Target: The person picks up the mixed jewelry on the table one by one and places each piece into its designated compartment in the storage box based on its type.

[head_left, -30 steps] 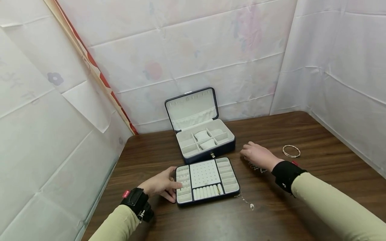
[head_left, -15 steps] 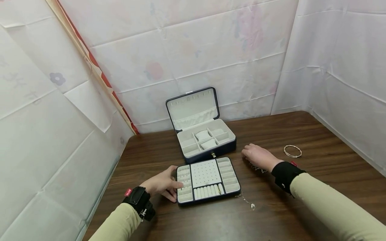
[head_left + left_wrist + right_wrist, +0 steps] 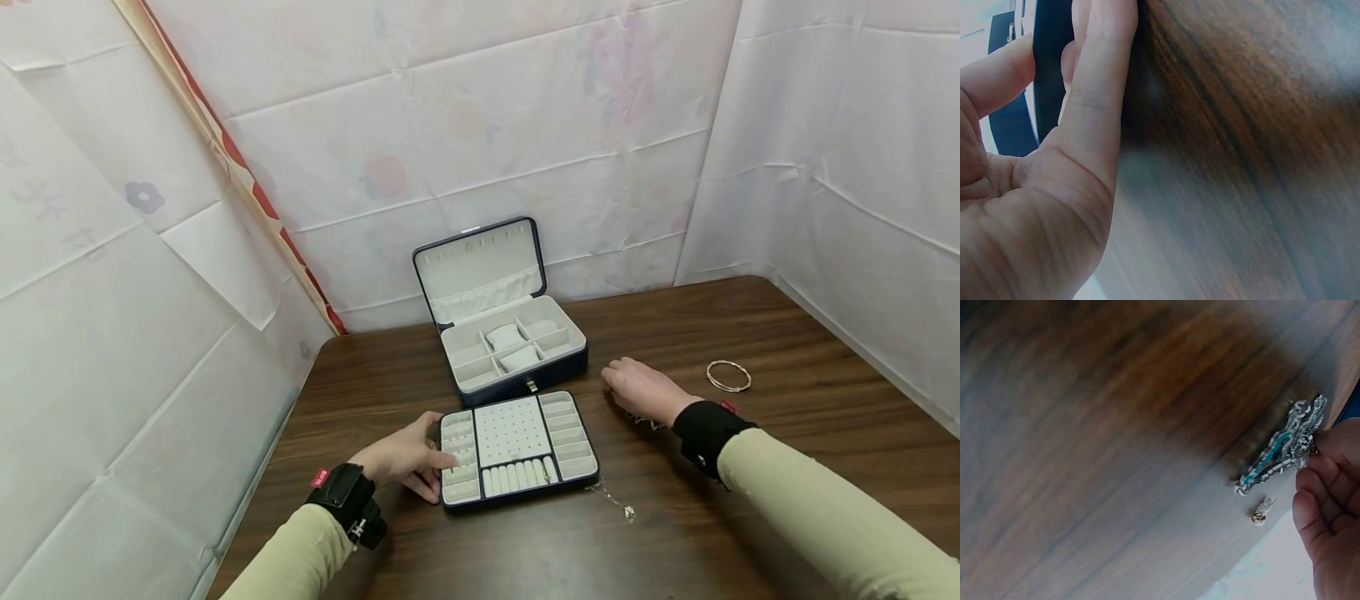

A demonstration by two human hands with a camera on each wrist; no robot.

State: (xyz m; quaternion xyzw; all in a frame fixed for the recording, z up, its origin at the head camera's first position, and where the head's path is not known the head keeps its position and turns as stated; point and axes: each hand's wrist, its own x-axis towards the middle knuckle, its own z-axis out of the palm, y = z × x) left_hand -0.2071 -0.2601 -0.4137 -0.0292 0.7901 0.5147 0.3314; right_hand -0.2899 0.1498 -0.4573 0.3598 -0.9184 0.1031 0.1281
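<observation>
My left hand [image 3: 405, 457] holds the left edge of a dark blue jewelry tray [image 3: 517, 495], thumb over its lined compartments. In the left wrist view, the other fingers [image 3: 1094, 94] lie along the tray's outer side, near the tabletop. My right hand [image 3: 645, 390] is low over the table, right of the jewelry box. The right wrist view shows its curled thumb and fingers [image 3: 1313, 515] pinching the end of a bunch of silver chains [image 3: 1266, 459] with a teal strand. A small gold-and-white earring-like piece [image 3: 1261, 514] lies beside them.
An open navy jewelry box [image 3: 555, 368] with white cushions stands behind the tray. A bangle [image 3: 727, 377] lies at the right. A thin chain with a pendant [image 3: 628, 512] trails from the tray's right corner. White sheets [image 3: 480, 108] hang behind the wooden table [image 3: 525, 558].
My right fingers have drawn slightly together at the chains. The left hand and tray stay in place; the view has shifted a little.
</observation>
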